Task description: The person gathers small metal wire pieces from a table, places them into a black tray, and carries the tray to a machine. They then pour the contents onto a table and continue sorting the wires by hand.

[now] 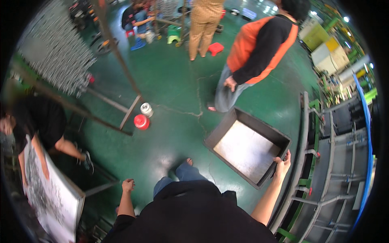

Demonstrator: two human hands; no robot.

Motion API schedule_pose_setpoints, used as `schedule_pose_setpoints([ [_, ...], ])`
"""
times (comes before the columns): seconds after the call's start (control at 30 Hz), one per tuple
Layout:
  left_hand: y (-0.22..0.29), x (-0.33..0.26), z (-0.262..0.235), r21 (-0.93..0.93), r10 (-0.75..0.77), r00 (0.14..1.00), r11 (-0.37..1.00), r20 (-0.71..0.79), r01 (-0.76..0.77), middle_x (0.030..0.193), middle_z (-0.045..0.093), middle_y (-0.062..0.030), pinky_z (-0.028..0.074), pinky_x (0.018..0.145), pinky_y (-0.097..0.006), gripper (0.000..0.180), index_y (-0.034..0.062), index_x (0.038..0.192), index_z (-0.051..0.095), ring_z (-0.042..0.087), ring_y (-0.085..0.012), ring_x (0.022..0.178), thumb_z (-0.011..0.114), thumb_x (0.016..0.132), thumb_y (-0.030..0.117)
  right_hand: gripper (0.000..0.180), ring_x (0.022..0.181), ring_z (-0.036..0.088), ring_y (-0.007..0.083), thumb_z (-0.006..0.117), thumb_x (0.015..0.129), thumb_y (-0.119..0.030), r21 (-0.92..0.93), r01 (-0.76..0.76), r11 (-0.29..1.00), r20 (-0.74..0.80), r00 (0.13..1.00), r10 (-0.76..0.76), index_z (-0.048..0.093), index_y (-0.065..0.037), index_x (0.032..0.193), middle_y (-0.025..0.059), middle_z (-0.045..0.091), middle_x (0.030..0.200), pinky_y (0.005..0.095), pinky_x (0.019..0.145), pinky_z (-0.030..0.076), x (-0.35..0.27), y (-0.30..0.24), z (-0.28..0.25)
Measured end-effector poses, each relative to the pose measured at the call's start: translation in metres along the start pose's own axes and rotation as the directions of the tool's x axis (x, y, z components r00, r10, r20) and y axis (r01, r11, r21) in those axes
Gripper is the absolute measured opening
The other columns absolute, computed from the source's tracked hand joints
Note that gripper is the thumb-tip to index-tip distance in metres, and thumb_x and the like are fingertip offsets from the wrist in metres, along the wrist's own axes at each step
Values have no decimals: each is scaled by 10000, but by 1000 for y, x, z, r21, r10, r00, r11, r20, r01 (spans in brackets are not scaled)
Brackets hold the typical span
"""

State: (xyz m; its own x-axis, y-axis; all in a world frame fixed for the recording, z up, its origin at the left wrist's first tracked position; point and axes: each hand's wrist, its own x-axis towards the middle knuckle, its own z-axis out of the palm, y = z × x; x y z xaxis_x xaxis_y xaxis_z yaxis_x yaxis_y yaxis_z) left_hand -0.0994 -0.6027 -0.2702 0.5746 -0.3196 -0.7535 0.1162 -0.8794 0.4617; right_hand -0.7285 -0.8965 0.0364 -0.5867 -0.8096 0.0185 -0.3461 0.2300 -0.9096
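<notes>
My right hand point(282, 163) grips the near right rim of a large dark metal tray point(221, 129) with a pale bare bottom; the tray hangs tilted above the green floor to my right. My left hand point(128, 185) is closed into a loose fist beside my left thigh and holds nothing. My legs in blue jeans and one bare foot point(189, 162) show between the hands.
A person in an orange and black top point(259, 48) stands just beyond the tray. At my left another person point(38, 121) holds a white board point(56, 202). A red can point(141, 121) and a silver can point(146, 109) sit by a metal frame point(129, 111). A grey rack point(324, 174) runs along my right.
</notes>
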Motion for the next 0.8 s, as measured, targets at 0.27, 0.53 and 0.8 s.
schedule_pose_setpoints([
  [0.27,255,62,177,292,360,902,860,237,-420,898,697,-104,526,643,-339,218,63,984,687,672,-204,795,576,830,169,831,1042,496,282,613,510,53,-313,6,950,-347,930,-120,515,-132,1315,110,416,1073,368,972,397,131,42,-32],
  [0.53,410,38,499,583,384,607,191,696,-790,1028,667,-123,483,894,-401,280,157,962,715,620,-330,998,527,764,218,774,1048,500,306,654,577,23,-264,-66,962,-598,794,-110,513,-143,1319,122,424,1071,394,962,404,295,61,-18],
  [0.8,616,-115,857,191,-8,223,-487,975,-852,1138,620,-163,453,922,-432,346,35,1014,684,585,-346,1058,433,858,214,749,1055,491,297,609,549,50,-212,-75,974,-691,717,-95,530,-94,1280,133,468,1049,398,980,384,497,49,-67],
])
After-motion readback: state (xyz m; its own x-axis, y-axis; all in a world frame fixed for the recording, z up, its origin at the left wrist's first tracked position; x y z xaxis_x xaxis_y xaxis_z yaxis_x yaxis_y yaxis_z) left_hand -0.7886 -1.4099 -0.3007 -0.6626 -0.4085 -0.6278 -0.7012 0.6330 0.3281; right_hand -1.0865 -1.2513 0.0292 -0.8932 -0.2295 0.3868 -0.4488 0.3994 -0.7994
